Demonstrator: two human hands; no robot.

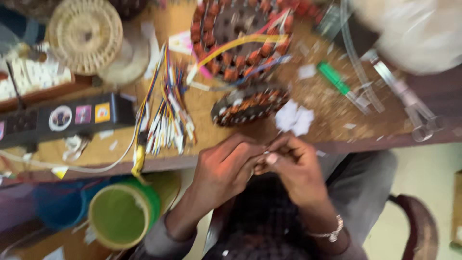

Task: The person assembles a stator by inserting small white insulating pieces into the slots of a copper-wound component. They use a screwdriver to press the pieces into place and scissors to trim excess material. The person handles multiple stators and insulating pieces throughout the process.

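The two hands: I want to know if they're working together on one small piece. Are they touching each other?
Touching. The head view shows the left hand and right hand pressed fingertip to fingertip at the table edge, with no gap; anything pinched between them is blurred.

At the near edge of the cluttered brown workbench (332, 127), the left hand (224, 171) and right hand (296, 168) pinch something small together; blur hides what it is. A copper-wound stator ring (248, 103) lies just beyond them.

Head view, steeply downward, close
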